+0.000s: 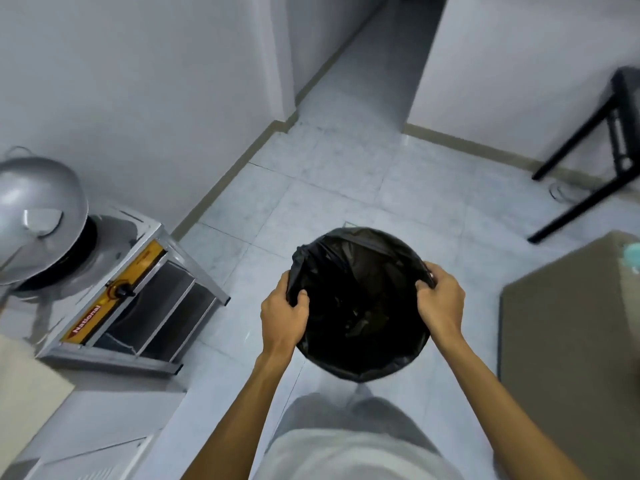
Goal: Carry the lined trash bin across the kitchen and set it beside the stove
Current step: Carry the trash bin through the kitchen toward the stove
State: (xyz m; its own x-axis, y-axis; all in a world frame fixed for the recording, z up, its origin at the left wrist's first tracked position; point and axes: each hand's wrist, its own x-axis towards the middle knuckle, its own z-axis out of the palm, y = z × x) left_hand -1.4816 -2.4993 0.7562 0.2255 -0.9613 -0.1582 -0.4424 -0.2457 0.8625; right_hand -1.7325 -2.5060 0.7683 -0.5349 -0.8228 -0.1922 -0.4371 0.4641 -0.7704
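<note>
A round trash bin (360,306) lined with a black plastic bag hangs in front of me above the tiled floor, seen from the top. My left hand (284,315) grips its left rim, fingers curled over the bag. My right hand (440,303) grips the right rim the same way. The stove (114,292), a metal unit with a yellow front strip and a black knob, stands on a low stand at the left, about a bin's width from the bin. A large silver wok (38,220) sits on it.
White walls (138,98) meet at a corner beyond the stove, and a corridor (363,71) opens straight ahead. A black-legged stand (588,133) is at the far right. A brown box or table corner (571,323) lies close on my right. A pale board (24,386) is at the lower left.
</note>
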